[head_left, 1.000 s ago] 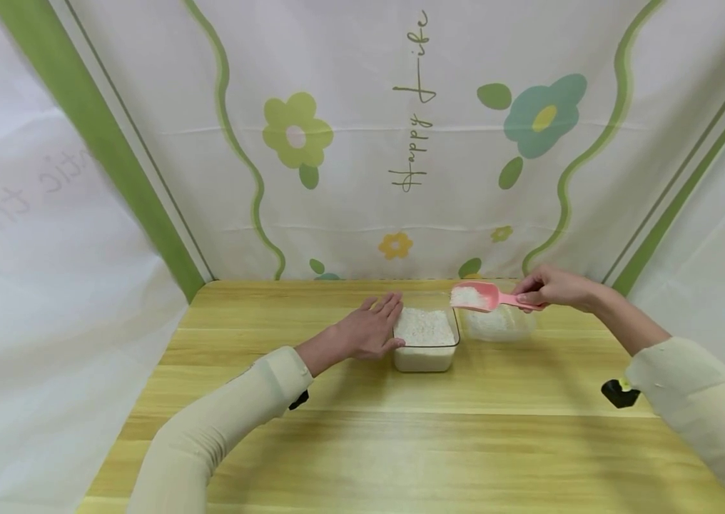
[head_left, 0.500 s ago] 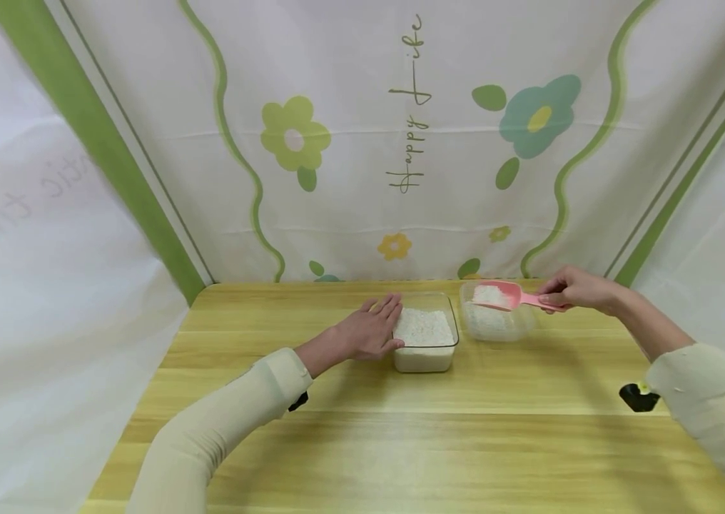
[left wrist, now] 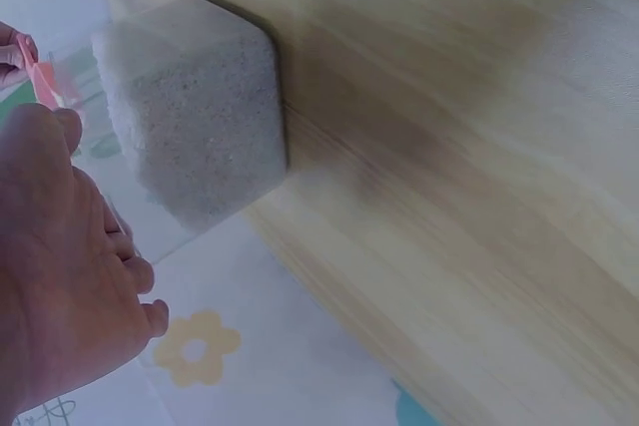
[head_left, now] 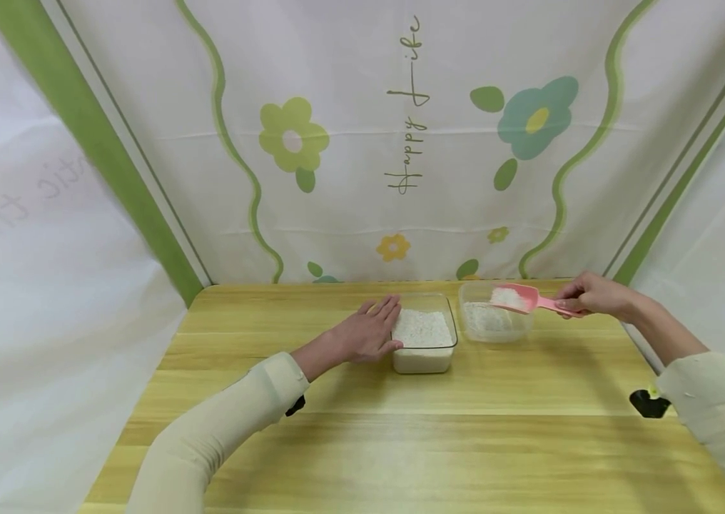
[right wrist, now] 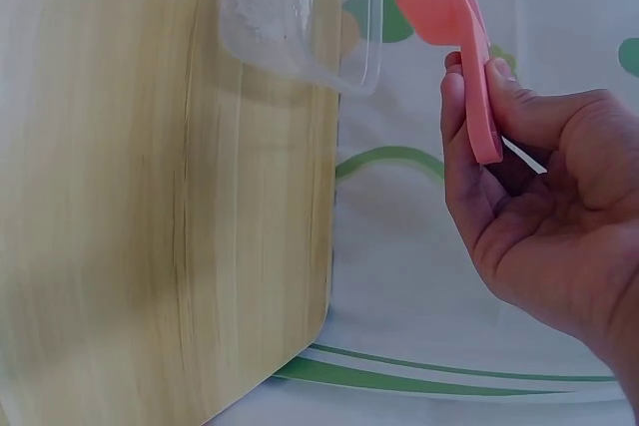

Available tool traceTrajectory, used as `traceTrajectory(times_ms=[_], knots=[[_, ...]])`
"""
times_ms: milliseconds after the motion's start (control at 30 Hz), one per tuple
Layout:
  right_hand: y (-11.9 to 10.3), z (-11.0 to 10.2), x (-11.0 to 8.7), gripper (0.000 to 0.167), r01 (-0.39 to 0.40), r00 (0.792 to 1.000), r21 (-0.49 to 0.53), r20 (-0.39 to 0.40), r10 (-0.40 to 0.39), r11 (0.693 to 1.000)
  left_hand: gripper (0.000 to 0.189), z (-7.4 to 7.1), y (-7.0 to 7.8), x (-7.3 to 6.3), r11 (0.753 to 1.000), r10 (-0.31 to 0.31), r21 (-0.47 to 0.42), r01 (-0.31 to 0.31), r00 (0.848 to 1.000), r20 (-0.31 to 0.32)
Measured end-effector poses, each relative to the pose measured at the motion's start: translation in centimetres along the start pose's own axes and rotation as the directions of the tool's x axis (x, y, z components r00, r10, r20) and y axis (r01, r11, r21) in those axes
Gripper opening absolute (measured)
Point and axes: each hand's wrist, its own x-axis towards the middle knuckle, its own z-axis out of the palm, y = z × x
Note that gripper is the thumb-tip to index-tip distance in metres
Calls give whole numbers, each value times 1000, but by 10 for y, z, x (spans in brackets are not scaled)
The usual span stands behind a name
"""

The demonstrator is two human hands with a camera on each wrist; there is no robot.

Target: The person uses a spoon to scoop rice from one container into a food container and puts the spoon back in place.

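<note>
My right hand [head_left: 596, 295] pinches the handle of a pink scoop [head_left: 532, 298] between thumb and fingers. White powder heaps in the scoop's bowl, which is over the right part of a clear plastic container [head_left: 523, 330]. A thin layer of the same powder covers that container's bottom. To its left stands a glass container [head_left: 422, 363] holding a good deal more white powder [head_left: 423, 328]. My left hand [head_left: 369, 332] rests with extended fingers against the glass container's left rim. In the right wrist view the scoop's handle [right wrist: 479, 107] runs between thumb and fingertips; its powder is hidden there.
Both containers stand near the back edge of a wooden table [head_left: 362, 442]. A white cloth with printed flowers [head_left: 350, 178] hangs right behind that edge, and more white cloth [head_left: 54, 321] hangs at the sides.
My right hand has carried the loaded scoop rightward, from the gap between the two containers to over the right part of the plastic one. My left hand has stayed at the glass container.
</note>
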Motion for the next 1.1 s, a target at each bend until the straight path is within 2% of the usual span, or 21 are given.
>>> traceTrajectory(times_ms=[400, 700, 1100], knots=[[13, -1, -2, 25, 8, 1000, 11, 6, -8, 1000, 78, 11, -2, 1, 998, 10, -61, -15, 997, -74], [25, 4, 0, 25, -18, 1000, 50, 13, 17, 999, 80, 19, -3, 0, 997, 13, -75, -21, 994, -110], [31, 6, 4, 27, -30, 1000, 54, 3, 30, 998, 79, 24, -5, 1, 996, 11, -87, -23, 991, -134]])
